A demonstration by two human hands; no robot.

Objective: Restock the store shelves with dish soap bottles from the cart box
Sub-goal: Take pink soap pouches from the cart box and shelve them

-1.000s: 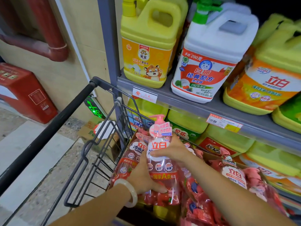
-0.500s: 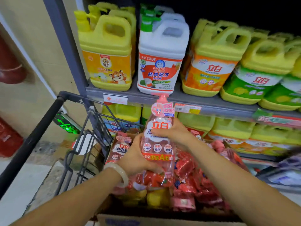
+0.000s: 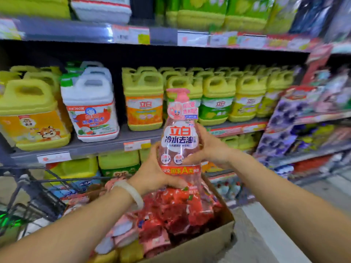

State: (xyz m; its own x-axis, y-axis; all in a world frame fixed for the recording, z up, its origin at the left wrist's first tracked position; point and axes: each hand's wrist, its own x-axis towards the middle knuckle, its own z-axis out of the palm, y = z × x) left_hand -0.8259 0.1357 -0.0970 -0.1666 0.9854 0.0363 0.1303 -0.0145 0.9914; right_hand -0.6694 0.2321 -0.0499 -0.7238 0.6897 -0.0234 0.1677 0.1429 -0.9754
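A pink pump dish soap bottle point(image 3: 179, 137) with a red band stands upright in the air above the cardboard cart box point(image 3: 207, 242). My left hand point(image 3: 153, 173) grips its lower left side, thumb across the front under the red band. My right hand point(image 3: 210, 149) holds its right side, fingers curled round the middle. Several more pink and red soap packs point(image 3: 171, 217) lie in the box. Behind the bottle is a grey store shelf point(image 3: 106, 145) filled with yellow jugs point(image 3: 144, 101).
The black wire cart point(image 3: 36, 196) sits at the lower left. A white jug point(image 3: 91, 109) and an orange-labelled yellow jug point(image 3: 30, 118) stand on the shelf's left. An upper shelf point(image 3: 76, 31) and lower shelves hold more jugs. Purple packs point(image 3: 283, 122) fill the right rack. Floor lies at lower right.
Both hands have lifted the bottle higher, out of the box and up in front of the middle shelf. The view has swung to the right and upward along the shelves.
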